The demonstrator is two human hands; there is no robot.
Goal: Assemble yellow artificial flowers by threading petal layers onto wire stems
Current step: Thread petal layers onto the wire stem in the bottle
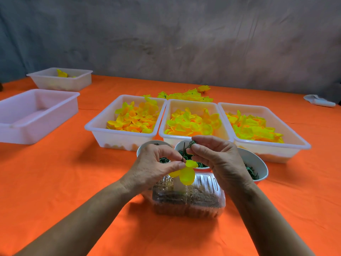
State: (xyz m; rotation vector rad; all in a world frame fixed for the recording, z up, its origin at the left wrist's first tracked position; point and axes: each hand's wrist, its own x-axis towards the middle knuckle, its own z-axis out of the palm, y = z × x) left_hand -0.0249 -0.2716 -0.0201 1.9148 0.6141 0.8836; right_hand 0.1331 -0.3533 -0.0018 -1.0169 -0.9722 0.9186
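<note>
My left hand (155, 163) pinches a thin dark wire stem (183, 151) that points up, with yellow petal layers (186, 173) hanging below my fingertips. My right hand (215, 157) pinches a small green plastic piece (191, 144) just right of the stem's tip. Both hands hover over three white bowls (258, 161) of green parts. Behind them stand three white trays of yellow petals: left (103, 124), middle (191, 102), right (295, 139).
A clear plastic box (188, 202) of brownish bits sits under my hands on the orange tablecloth (73, 182). An empty white tray (36, 111) and another with a yellow piece (60, 78) stand far left. Finished yellow flowers (186, 95) lie behind the trays. A white cloth (319, 101) lies far right.
</note>
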